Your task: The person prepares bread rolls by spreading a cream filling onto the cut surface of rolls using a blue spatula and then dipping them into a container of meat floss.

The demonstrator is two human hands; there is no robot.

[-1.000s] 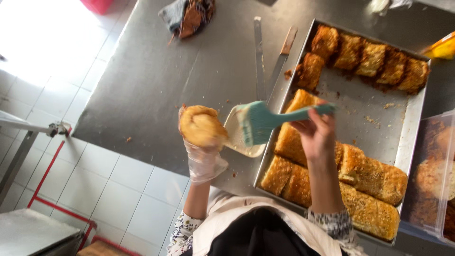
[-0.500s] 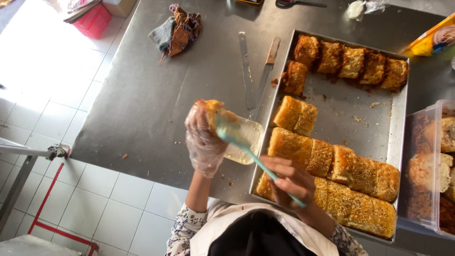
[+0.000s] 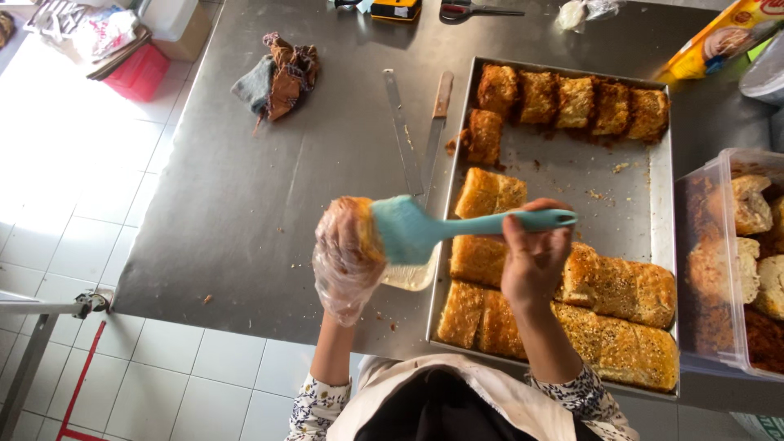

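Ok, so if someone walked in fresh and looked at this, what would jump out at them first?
Probably the teal silicone brush, held in the right hand with its head against a golden pastry gripped by the left hand in a clear plastic glove, above the steel table. Next, the metal baking tray to the right, with browned, seeded pastries lined along its far and near sides.

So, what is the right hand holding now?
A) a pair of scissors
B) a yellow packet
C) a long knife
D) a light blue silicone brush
D: the right hand grips the handle of the light blue silicone brush, its head against the bun in the gloved left hand.
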